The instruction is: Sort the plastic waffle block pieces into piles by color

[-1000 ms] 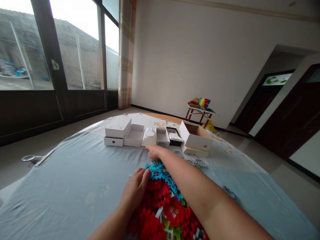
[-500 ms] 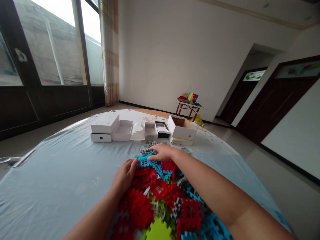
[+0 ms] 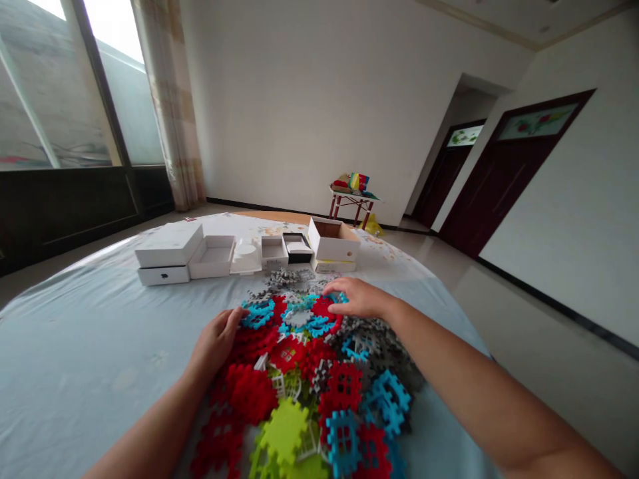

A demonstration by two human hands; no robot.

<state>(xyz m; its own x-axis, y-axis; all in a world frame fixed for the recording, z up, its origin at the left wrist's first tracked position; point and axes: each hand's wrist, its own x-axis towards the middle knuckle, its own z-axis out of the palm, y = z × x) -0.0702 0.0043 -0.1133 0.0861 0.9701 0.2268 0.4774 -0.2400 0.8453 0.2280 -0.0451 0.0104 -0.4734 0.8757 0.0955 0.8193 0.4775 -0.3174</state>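
Note:
A pile of plastic interlocking building pieces in red, blue, lime green, white and grey spreads across the table in front of me. At its left edge, my left hand (image 3: 218, 338) rests with fingertips touching a blue openwork piece (image 3: 258, 314). My right hand (image 3: 360, 297) reaches in from the right, thumb and forefinger apart, against a red piece (image 3: 323, 307) with blue pieces around it. Between the hands sits a pale grey toothed piece (image 3: 298, 318). Nearer to me lie a lime green piece (image 3: 285, 431) and a red window-like piece (image 3: 345, 386).
Behind the pile stand a white lidded box (image 3: 168, 247), a shallow white tray (image 3: 213, 258), a small black-edged box (image 3: 297, 249) and a larger open box (image 3: 333, 247). Grey pieces (image 3: 287, 279) lie before them. A light blue cloth (image 3: 124, 346) covers the table.
The view has swung right. My hands have moved farther apart, and the pieces between them are spread wider, with the red piece by my right hand and grey pieces now more exposed.

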